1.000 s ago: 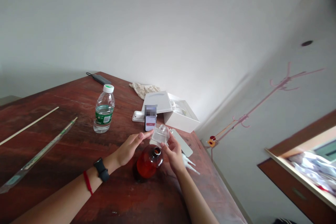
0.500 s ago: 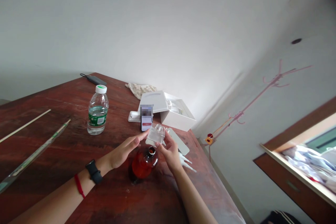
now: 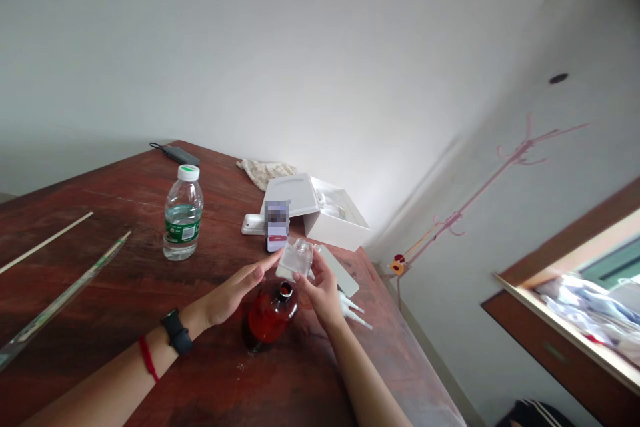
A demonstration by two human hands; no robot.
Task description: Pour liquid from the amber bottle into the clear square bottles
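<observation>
A square clear glass bottle (image 3: 296,259) with a short neck is held up over the table. My right hand (image 3: 320,285) grips its right side, thumb in front and fingers behind. At its left edge, my left hand (image 3: 240,290) has its fingers stretched out, with the fingertips at or very near the glass. Just below and nearer to me stands an amber round bottle (image 3: 270,317), its mouth uncovered, between my two forearms. Behind the clear bottle a phone (image 3: 277,227) with a lit screen is propped upright.
A water bottle (image 3: 183,213) with a green label stands at left, near thin wooden sticks (image 3: 75,293) in a clear sleeve. An opened white box (image 3: 337,223), a cloth (image 3: 265,172) and white nozzle-like pieces (image 3: 353,309) lie around. A pink coat stand (image 3: 480,190) is beyond the table edge.
The whole view has shifted slightly. Both hands and the clear bottle keep nearly the same pose relative to the amber bottle.
</observation>
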